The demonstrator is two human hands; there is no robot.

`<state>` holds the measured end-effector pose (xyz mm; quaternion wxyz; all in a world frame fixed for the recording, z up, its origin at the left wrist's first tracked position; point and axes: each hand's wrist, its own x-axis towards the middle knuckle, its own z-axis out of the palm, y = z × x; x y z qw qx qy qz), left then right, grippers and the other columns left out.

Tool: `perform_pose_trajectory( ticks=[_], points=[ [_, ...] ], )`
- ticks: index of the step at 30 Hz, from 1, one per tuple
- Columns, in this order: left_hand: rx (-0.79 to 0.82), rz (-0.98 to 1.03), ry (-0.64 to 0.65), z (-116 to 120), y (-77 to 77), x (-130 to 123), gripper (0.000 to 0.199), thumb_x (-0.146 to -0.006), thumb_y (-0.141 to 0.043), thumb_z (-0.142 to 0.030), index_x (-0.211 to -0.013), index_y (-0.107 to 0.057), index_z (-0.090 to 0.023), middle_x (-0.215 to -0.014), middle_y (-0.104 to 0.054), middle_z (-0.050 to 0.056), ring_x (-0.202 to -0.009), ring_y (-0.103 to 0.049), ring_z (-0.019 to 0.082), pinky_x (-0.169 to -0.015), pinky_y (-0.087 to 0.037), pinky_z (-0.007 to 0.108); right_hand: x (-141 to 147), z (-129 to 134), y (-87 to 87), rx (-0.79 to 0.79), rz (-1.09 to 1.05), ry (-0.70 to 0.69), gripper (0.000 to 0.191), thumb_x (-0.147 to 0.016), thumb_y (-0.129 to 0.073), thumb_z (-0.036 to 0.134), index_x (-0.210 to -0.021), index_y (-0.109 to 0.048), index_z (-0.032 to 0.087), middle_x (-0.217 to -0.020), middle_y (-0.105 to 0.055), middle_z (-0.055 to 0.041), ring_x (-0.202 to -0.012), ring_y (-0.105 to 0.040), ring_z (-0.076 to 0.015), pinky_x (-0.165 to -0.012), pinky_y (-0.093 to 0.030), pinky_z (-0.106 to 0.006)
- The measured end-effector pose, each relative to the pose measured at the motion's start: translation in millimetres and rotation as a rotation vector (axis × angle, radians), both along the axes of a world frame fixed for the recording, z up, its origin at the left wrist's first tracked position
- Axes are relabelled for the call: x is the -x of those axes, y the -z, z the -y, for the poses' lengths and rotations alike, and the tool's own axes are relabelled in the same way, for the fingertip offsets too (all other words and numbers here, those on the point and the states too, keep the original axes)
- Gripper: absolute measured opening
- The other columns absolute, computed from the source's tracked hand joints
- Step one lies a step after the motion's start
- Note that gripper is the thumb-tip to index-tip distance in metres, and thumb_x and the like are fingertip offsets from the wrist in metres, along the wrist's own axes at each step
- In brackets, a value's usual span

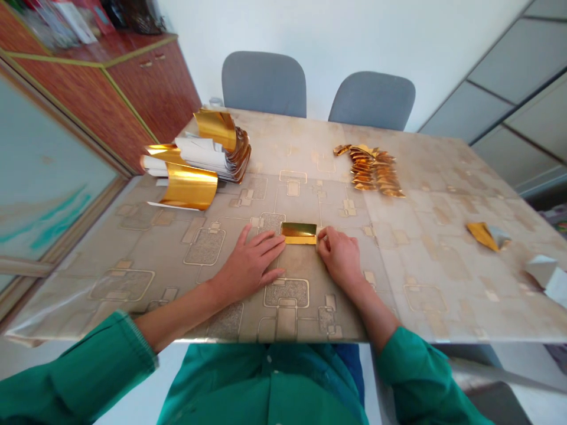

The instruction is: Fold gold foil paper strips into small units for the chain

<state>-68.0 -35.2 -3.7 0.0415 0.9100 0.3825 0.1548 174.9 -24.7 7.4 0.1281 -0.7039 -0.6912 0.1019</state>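
Observation:
A small folded gold foil paper (299,232) lies on the table in front of me, with a crease running along its length. My left hand (254,262) rests on the cloth with its fingers spread, the fingertips touching the paper's left end. At the right end, my right hand (339,251) has its fingers curled together against the paper's edge; whether they pinch it is hidden. Stacks of gold and white paper sheets (192,186) sit at the table's left. Toward the back right is a group of folded gold pieces (372,171) in rows.
Two grey chairs (264,84) stand behind the patterned table (274,321). Loose crumpled gold paper (484,236) and a whitish piece (544,276) lie at the right. A wooden cabinet (153,88) is at the back left.

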Motion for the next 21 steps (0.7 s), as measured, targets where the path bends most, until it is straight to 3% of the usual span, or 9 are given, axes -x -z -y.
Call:
perform_pose_trajectory(
  ticks=[3, 6, 9, 12, 17, 21],
  points=[
    [-0.012, 0.017, 0.010, -2, -0.4, -6, 0.038, -0.099, -0.052, -0.038, -0.130, -0.059, -0.017, -0.135, -0.061, 0.012, -0.130, -0.050, 0.029, -0.120, -0.008, 0.060, -9, -10, 0.4, -0.143, -0.179, -0.008, 0.019, -0.089, -0.045, 0.017, -0.097, -0.061, 0.020, -0.082, -0.067, -0.0032, -0.076, -0.059, -0.0189, -0.067, -0.035, -0.029],
    [-0.013, 0.040, 0.030, -6, -2.9, -16, 0.030, -0.098, -0.053, -0.033, -0.121, -0.063, -0.016, -0.127, -0.064, 0.012, -0.126, -0.053, 0.027, -0.120, -0.011, 0.060, -16, -22, -5.4, -0.256, -0.216, -0.229, 0.017, -0.090, -0.050, 0.022, -0.101, -0.063, 0.021, -0.098, -0.067, -0.0061, -0.094, -0.058, -0.0212, -0.078, -0.039, -0.031],
    [-0.017, 0.063, 0.035, -13, -6.0, -26, 0.022, -0.096, -0.056, -0.030, -0.113, -0.065, -0.018, -0.117, -0.066, 0.010, -0.120, -0.056, 0.026, -0.118, -0.015, 0.061, -17, -31, -10.3, -0.215, -0.139, -0.349, 0.010, -0.089, -0.058, 0.024, -0.096, -0.065, 0.023, -0.096, -0.067, -0.0040, -0.095, -0.057, -0.0216, -0.082, -0.036, -0.033],
    [-0.020, 0.117, 0.012, -21, -5.9, -31, 0.016, -0.094, -0.060, -0.026, -0.107, -0.067, -0.019, -0.110, -0.066, 0.007, -0.111, -0.058, 0.024, -0.116, -0.023, 0.058, -16, -32, -8.9, -0.191, -0.112, -0.339, 0.007, -0.089, -0.060, 0.022, -0.086, -0.066, 0.023, -0.085, -0.067, -0.0019, -0.088, -0.056, -0.0199, -0.082, -0.033, -0.033],
    [-0.054, 0.198, -0.025, -31, -0.6, -32, 0.020, -0.091, -0.065, -0.025, -0.109, -0.066, -0.017, -0.106, -0.066, 0.008, -0.099, -0.057, 0.023, -0.104, -0.040, 0.049, -15, -27, -6.2, -0.195, -0.133, -0.364, 0.011, -0.093, -0.056, 0.021, -0.084, -0.063, 0.022, -0.084, -0.067, -0.0015, -0.088, -0.056, -0.0184, -0.082, -0.033, -0.032],
    [-0.080, 0.227, 0.035, -31, -1.2, -32, 0.010, -0.094, -0.060, -0.021, -0.093, -0.069, -0.020, -0.097, -0.066, 0.004, -0.092, -0.056, 0.020, -0.100, -0.042, 0.043, -13, -25, -10.1, -0.188, -0.171, -0.362, 0.011, -0.094, -0.052, 0.019, -0.085, -0.057, 0.021, -0.082, -0.066, -0.0008, -0.083, -0.056, -0.0179, -0.082, -0.033, -0.032]
  ],
)
